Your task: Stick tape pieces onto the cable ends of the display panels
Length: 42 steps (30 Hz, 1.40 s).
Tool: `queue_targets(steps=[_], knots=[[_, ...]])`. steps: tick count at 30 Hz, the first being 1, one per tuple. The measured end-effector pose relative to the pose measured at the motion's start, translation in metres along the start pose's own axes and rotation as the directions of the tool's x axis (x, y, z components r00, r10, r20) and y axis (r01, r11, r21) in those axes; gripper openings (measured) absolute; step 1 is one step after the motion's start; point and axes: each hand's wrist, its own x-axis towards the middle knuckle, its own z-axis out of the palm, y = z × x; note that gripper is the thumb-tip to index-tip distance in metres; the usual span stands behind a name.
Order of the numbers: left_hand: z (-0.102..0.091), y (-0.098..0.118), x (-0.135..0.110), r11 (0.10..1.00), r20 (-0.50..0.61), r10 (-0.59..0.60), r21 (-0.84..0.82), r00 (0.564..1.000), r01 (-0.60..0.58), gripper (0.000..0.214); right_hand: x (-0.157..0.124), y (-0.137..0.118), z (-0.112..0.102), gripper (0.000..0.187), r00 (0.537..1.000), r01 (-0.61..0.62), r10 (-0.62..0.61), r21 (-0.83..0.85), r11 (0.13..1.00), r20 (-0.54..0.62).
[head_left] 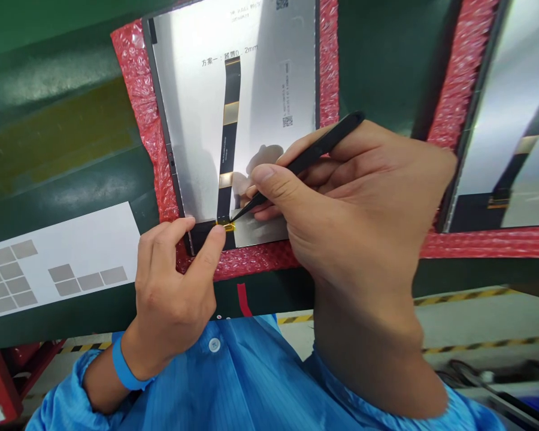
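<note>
A display panel [193,108] with a silvery back lies on red bubble wrap [137,90]. A dark flex cable [229,143] runs down its back to a small piece of yellow tape [227,227] near the lower edge. My left hand [175,287] has its thumb tip at the tape and its index fingertip at the panel's lower left corner, with thumb and index apart. Black tweezers [314,146] are held like a pen in my right hand [341,197]. Their tips touch or nearly touch the tape's right side. My right hand covers part of the panel's lower right.
Left of the panel is a white sheet [94,239] with rows of grey squares. A second panel [489,161] lies on red bubble wrap at the right. Beneath everything is a green mat [377,66], with a red tape strip [244,299] near its front edge.
</note>
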Motion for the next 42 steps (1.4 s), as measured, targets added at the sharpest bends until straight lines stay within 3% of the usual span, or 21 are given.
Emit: queue_targets(steps=[12,18,29,37,42], knots=[[-0.002,0.002,0.002,0.999,0.004,-0.032,-0.034,0.999,0.032,0.038,0.001,0.001,0.001,0.022,0.999,0.050,-0.049,0.023,0.998,-0.023],[-0.001,0.002,0.002,0.997,0.081,0.019,0.074,0.997,-0.025,0.044,0.000,0.002,0.000,0.020,0.997,0.078,-0.077,0.021,0.997,-0.003],[-0.002,0.010,-0.003,0.944,0.156,0.051,0.315,0.986,-0.099,0.043,-0.002,0.000,0.003,0.022,0.991,0.045,-0.051,-0.053,0.998,-0.121],[-0.005,0.012,0.000,0.934,0.193,0.072,0.332,0.979,-0.134,0.041,0.002,0.002,0.001,0.022,0.983,0.012,0.008,0.103,0.995,-0.184],[-0.004,0.015,0.003,0.935,0.292,0.042,0.327,0.956,-0.141,0.052,0.002,0.006,0.000,0.019,0.985,0.052,-0.042,0.059,0.997,-0.168]])
